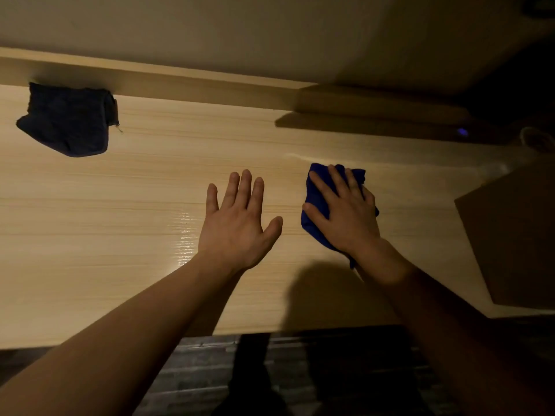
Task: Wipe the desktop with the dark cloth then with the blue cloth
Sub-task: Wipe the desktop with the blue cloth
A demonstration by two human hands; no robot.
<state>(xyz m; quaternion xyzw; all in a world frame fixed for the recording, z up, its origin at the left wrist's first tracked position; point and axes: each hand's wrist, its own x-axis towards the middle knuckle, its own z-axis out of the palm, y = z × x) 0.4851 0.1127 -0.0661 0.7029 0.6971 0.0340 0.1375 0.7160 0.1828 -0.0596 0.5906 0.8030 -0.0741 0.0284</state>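
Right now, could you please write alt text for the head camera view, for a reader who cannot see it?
A person's right hand presses flat on a blue cloth on a light wooden desktop, while the open left hand hovers or rests beside it, holding nothing. A dark cloth lies crumpled at the far left, near the desk's back edge. A brown box sits at the right.

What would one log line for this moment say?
stage: blue-cloth wipe | right hand flat on blue cloth | left hand open, empty | dark cloth far-left

Two bare forearms, no sleeves; left hand (237, 223), right hand (345, 214) without rings, watch, gloves.
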